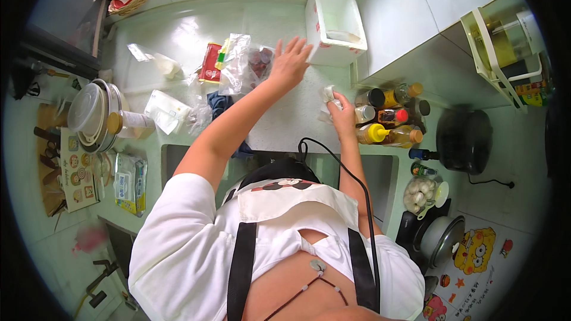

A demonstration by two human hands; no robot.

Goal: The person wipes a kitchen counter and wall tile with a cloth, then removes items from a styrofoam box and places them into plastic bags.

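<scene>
My left hand (290, 62) reaches over the counter with fingers spread and holds nothing. It is between a clear plastic bag (238, 74) with dark red contents (260, 62) and a white foam box (338, 53). Close to the sauce bottles, my right hand (342, 117) is closed on a crumpled white piece (328, 93), thin like tissue or film; which of the two I cannot tell. A red packet (210, 62) lies left of the bag.
Several sauce bottles (375, 133) crowd the right side, near a black appliance (464, 139). On the left are stacked bowls (89, 113), a jar (132, 123), a white packet (166, 111) and a wipes pack (130, 184). A black cable (351, 175) runs past my right forearm.
</scene>
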